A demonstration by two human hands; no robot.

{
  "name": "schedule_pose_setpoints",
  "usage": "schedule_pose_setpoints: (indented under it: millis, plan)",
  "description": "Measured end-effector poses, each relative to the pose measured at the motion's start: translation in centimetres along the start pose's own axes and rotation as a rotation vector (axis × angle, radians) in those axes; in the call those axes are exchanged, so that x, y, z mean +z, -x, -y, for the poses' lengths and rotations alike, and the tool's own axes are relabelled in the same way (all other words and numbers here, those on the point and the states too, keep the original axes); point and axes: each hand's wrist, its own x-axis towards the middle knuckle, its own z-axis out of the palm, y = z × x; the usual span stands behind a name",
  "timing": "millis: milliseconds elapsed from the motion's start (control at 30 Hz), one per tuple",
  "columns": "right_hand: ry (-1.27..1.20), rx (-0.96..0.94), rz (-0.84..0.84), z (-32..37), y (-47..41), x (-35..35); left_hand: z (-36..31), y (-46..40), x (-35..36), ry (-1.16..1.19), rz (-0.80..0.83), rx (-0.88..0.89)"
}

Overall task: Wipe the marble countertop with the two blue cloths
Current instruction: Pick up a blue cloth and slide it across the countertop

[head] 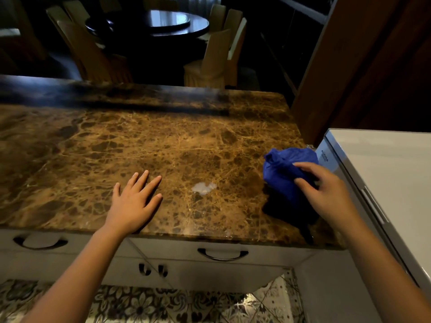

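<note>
The left hand point(134, 201) lies palm down on the brown marble surface point(140, 141), its fingers point(142, 180) spread wide and flat, holding nothing. To the right of those fingertips, well apart from them, a small whitish wet patch point(203, 188) sits on the stone. The right hand point(326, 192) reaches onto a bunched blue cloth point(284, 169) at the right end of the surface; its fingers point(305, 166) curl over the top of the bundle, touching the fabric, though whether they have closed around it cannot be told. Only one blue bundle can be made out; beneath those fingers and towards the person, a dark shape point(289, 210) lies on the stone, and whether it is more cloth or shadow is unclear. Just beyond the right hand stands a white appliance point(384, 164) with a long handle. Below the near edge of the surface are white drawers with dark curved handles point(222, 254).
</note>
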Motion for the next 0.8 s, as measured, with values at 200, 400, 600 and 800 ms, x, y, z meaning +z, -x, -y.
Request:
schedule_pose_setpoints:
  millis: [200,400,600,800]
  plan:
    - [0.115,-0.098,0.099,2.5,-8.5,7.7,0.2,-0.1,0.2,0.001,-0.002,0.001]
    - [0.57,-0.05,0.344,0.0,-12.6,15.3,0.3,0.0,0.4,-0.003,-0.009,-0.003]
    - [0.6,-0.202,0.553,-1.8,-14.6,16.5,0.2,0.0,0.3,-0.009,0.001,-0.011]
    - [0.499,-0.272,0.5,-0.2,-8.7,16.4,0.3,0.0,0.4,-0.009,-0.004,-0.003]
